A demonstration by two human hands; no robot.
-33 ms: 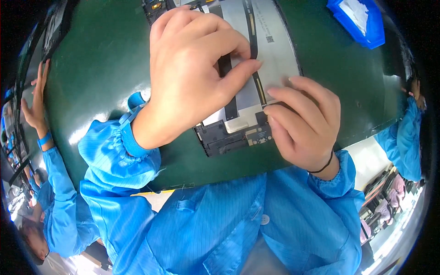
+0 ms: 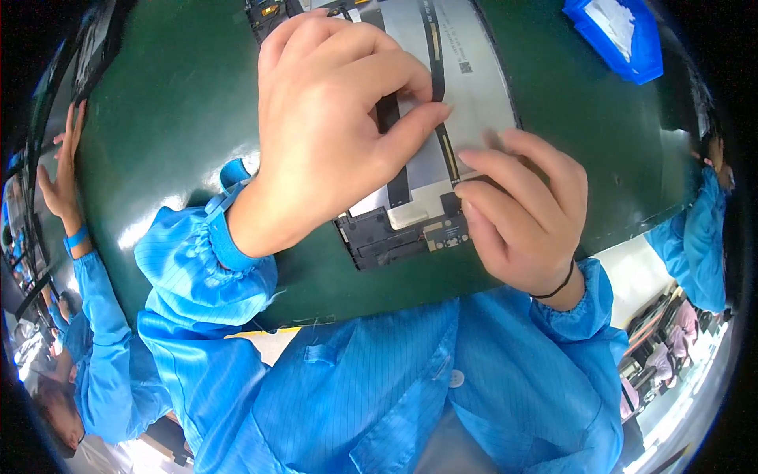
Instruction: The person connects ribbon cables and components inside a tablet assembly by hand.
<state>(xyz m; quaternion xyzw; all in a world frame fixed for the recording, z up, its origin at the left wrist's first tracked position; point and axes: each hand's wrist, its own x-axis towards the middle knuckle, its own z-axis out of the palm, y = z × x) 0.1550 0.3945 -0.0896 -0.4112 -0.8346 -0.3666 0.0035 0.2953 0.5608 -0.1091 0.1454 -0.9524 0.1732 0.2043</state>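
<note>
An opened tablet-like device (image 2: 489, 87) lies on the green table, its silvery panel facing up. A thin black ribbon cable (image 2: 448, 150) with gold-coloured strips runs lengthwise over the panel. Across the device reaches my left hand (image 2: 332, 110), thumb and index finger pinched on the cable; its other fingers curl over the device's left side. My right hand (image 2: 525, 205) is at the near right, thumb and index finger closed together by the cable's lower end and a small circuit board (image 2: 446, 235). Whatever sits between those fingertips is hidden. A wider black strip (image 2: 399, 186) passes partly beneath my left hand.
A blue bin (image 2: 624, 39) with white material inside stands at the far right of the green table (image 2: 181, 87). Another person's hand (image 2: 63, 174) rests at the table's left edge. At the right edge, a person's blue sleeve (image 2: 695, 245) shows.
</note>
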